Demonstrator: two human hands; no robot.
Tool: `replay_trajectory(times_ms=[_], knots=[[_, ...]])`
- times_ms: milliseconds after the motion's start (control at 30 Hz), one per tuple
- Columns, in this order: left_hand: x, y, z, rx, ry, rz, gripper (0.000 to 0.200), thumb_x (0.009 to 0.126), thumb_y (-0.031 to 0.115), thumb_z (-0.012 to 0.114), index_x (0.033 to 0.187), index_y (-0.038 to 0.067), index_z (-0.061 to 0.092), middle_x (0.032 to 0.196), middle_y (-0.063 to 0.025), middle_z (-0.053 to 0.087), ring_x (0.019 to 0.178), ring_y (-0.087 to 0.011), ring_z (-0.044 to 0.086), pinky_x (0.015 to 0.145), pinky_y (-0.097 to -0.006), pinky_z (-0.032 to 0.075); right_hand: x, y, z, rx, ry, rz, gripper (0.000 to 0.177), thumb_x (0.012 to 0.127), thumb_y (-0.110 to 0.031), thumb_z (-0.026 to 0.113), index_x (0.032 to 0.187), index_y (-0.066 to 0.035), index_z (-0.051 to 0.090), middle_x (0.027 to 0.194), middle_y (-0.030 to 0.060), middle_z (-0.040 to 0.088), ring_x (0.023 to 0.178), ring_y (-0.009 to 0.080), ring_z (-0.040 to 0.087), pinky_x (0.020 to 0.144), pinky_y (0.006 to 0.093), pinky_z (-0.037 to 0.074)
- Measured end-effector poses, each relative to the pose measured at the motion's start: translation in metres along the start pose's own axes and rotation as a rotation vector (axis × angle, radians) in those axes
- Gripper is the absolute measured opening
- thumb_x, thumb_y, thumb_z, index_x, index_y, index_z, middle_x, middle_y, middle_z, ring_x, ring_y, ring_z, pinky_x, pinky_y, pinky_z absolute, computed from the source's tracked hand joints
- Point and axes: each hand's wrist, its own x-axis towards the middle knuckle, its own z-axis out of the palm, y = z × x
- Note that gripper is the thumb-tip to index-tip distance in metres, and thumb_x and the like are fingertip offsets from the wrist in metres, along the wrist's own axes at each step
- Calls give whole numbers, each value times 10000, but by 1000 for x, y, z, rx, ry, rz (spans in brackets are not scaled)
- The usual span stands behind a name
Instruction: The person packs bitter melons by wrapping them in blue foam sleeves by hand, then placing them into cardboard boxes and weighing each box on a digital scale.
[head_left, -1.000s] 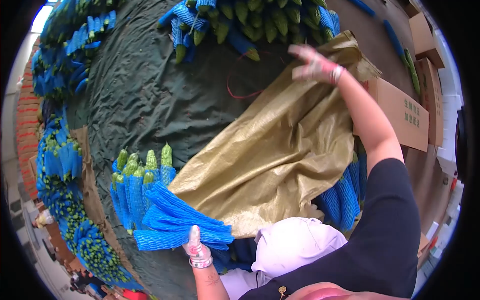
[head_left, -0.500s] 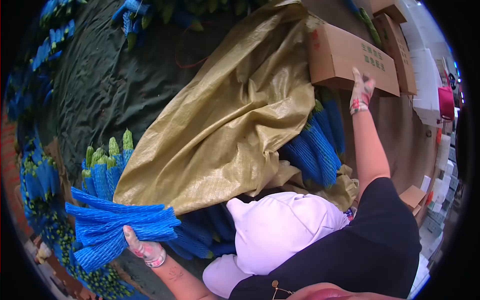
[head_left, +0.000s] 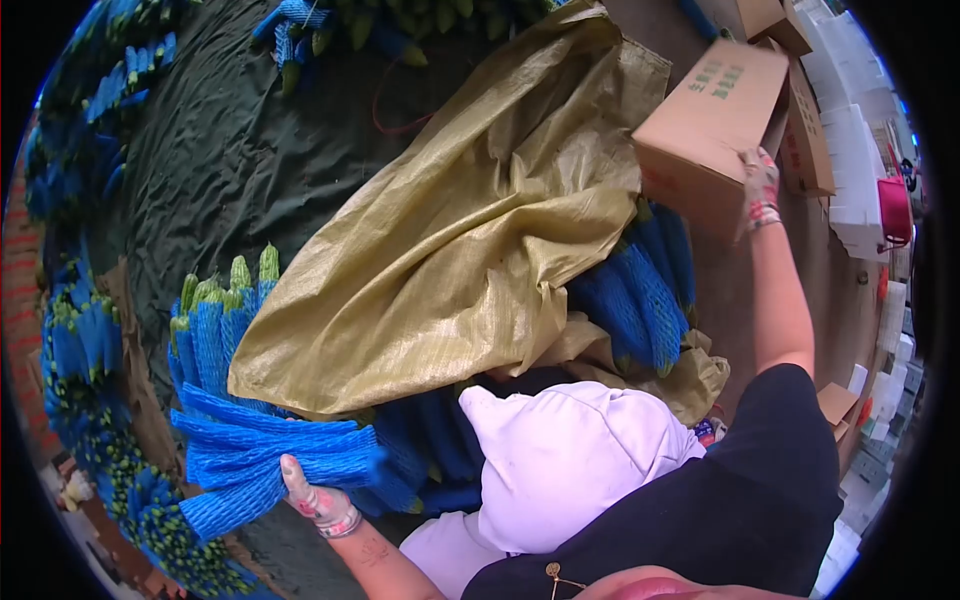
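Spreading between the two hands, a yellow woven sack [head_left: 450,250] covers blue-sleeved gourds [head_left: 640,290]. A tilted cardboard box [head_left: 705,130] is gripped at its edge by the right hand [head_left: 760,190]. The left hand [head_left: 315,500] clasps a bundle of blue foam net sleeves [head_left: 270,465].

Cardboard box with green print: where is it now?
Head view, upper right: the cardboard box is gripped at its edge by the right hand, beside the yellow woven sack and above the blue-netted gourds.
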Motion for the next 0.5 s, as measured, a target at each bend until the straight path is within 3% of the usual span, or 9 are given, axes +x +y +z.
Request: replay_trajectory(times_ms=[67,133,200,267,300,333,367,433,500], knots=[[-1,-5,1,41,26,28,598,873,325,589,1292,-87,477,1295,-206,508,1153,-295,517,1006,-422,418,25,1,-33,-65,-199,-71,289,874,-157,595,1117,-8,646,918,18,634,919,83,552,765,228,445],[0,-7,6,23,16,13,605,867,322,595,1301,-82,470,1295,-203,504,1143,-296,518,1002,-421,419,39,-23,-34,-45,-188,-178,451,886,-200,616,1292,-23,535,1023,58,639,953,143,597,809,280,478],[2,-6,10,-32,-14,13,599,862,305,598,1310,-69,460,1278,-188,508,1123,-289,518,991,-410,425,44,-72,-37,-1131,64,-337,598,888,-248,633,1405,-55,403,1222,134,584,1065,251,600,921,355,475],[2,-4,15,7,-21,62,582,850,291,612,1295,-59,473,1257,-175,512,1100,-282,519,979,-402,430,31,-92,-6,-986,84,-473,648,849,-208,677,1412,-74,386,1330,187,501,1182,339,530,1014,408,428],[1,-5,17,22,-15,116,599,831,246,621,1312,-64,444,1257,-192,508,1098,-296,524,981,-419,430,17,-90,18,-722,-68,-818,687,755,-201,751,1360,-89,445,1279,165,534,1175,331,532,1002,385,440],[-2,-4,18,38,-12,168,623,812,201,630,1330,-70,415,1257,-210,504,1096,-310,529,982,-435,429,-24,-119,48,-667,-421,-893,756,693,-208,799,1353,-85,451,1305,163,519,1227,335,489,1029,400,420],[-6,-3,17,43,1,169,623,812,201,630,1330,-70,415,1257,-210,504,1096,-310,529,982,-435,429,-68,-126,77,-744,-600,-1047,821,632,-256,841,1340,-80,464,1330,177,503,1258,354,458,1055,420,393],[-16,-5,18,24,3,130,592,818,227,632,1298,-68,452,1225,-197,526,1072,-296,537,968,-420,435,-143,-113,128,-753,-943,-1015,1090,569,-370,862,1458,-84,301,1420,230,388,1321,419,358,1119,480,280],[-25,-7,11,8,16,87,603,820,261,628,1290,-75,457,1204,-206,542,1064,-303,547,962,-422,436,-189,-119,169,-805,-1034,-917,1123,597,-326,833,1498,-99,202,1393,218,405,1331,405,348,1135,474,231]])
